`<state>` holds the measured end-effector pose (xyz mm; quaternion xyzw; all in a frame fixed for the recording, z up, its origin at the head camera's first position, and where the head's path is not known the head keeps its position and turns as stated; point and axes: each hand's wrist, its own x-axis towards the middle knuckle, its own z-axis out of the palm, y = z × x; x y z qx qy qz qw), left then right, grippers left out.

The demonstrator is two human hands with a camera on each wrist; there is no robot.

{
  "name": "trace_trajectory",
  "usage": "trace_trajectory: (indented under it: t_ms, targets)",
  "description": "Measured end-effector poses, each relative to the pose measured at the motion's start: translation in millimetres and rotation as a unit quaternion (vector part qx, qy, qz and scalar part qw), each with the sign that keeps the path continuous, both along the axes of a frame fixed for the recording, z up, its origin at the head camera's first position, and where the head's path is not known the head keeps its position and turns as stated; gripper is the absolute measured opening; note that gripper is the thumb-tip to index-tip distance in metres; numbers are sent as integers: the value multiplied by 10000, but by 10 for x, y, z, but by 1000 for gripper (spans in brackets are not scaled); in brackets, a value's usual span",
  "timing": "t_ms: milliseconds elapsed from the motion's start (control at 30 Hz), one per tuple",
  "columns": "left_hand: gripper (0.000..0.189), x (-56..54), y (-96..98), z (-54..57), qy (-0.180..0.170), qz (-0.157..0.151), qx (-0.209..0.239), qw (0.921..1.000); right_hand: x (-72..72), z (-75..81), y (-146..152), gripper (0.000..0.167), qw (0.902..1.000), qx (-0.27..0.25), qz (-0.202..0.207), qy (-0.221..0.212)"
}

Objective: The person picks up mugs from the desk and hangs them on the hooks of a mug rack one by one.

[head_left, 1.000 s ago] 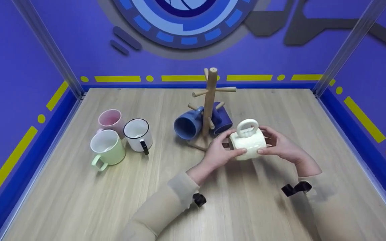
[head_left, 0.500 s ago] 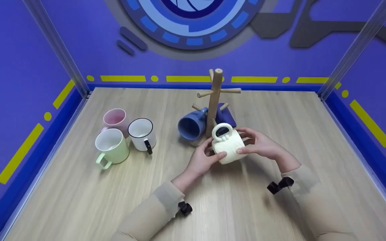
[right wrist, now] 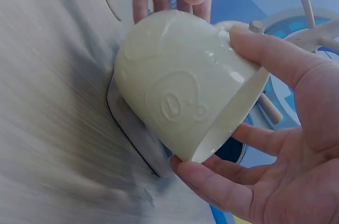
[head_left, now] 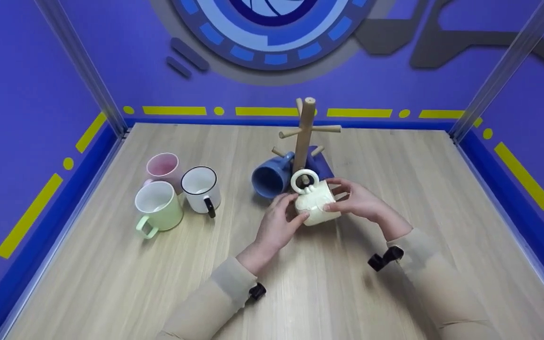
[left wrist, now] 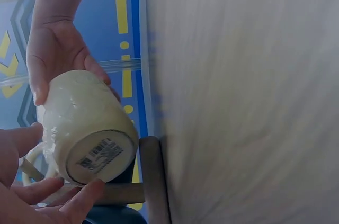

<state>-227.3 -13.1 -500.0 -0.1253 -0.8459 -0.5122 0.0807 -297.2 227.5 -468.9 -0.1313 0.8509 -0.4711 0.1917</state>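
A cream mug (head_left: 318,205) with a raised pattern lies tilted sideways between both hands, its ring handle (head_left: 295,181) pointing up. My left hand (head_left: 274,224) holds it at the base end, where a label (left wrist: 99,155) shows in the left wrist view. At the rim, my right hand (head_left: 361,204) grips it, the thumb (right wrist: 265,49) on the outer side. Just behind stands a wooden mug rack (head_left: 304,141); the end of a low peg (head_left: 305,180) appears within the handle's loop. A blue mug (head_left: 269,179) and a dark blue mug (head_left: 320,163) hang on lower pegs.
On the left of the wooden table (head_left: 158,293) stand a pink mug (head_left: 163,165), a light green mug (head_left: 159,208) and a white mug (head_left: 200,186) with a black rim and handle. The rack's upper pegs (head_left: 326,128) stick out bare. Blue panels enclose the table.
Both hands have carried the cream mug leftward to the front of the rack. Its handle has come over the end of a low peg. The head view has shifted slightly.
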Motion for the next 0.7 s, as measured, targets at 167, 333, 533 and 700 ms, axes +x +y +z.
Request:
trace_trajectory:
  t_ms: [167, 333, 533, 700]
  targets:
    - [54, 27, 6, 19, 425, 46, -913, 9949, -1, -5, -14, 86, 9998, -18, -69, -167]
    - [53, 11, 5, 22, 789, 125, -1346, 9877, -15, 0, -39, 85, 9993, -36, -2, -379]
    - [53, -18, -11, 42, 1158, 278, -1722, 9778, -41, -9, -84, 82, 9960, -180, 106, -866]
    - [54, -18, -33, 63, 1300, 358, -1933, 9718, -26, -44, -109, 81, 9938, -14, 169, -1097]
